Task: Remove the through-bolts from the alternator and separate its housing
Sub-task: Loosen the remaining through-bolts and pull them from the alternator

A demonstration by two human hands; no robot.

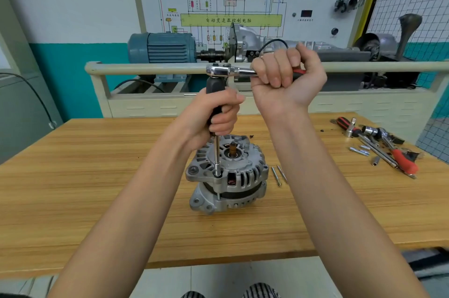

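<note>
Standing on the wooden tabletop [97,188] just below the hands: the alternator [228,173], two loose bolts [278,175] beside it. Left hand [216,113] wrapped around the upright black extension grip [215,86]. Above, right hand [289,74] clenched on the ratchet [230,71] handle; farther right, scattered tools [381,144].

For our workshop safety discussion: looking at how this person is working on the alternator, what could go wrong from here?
1. The alternator stands unclamped on the table, so ratchet torque might tip it.
2. The long extension could slip off the bolt.
3. The two removed bolts lie loose and may roll away.
</note>
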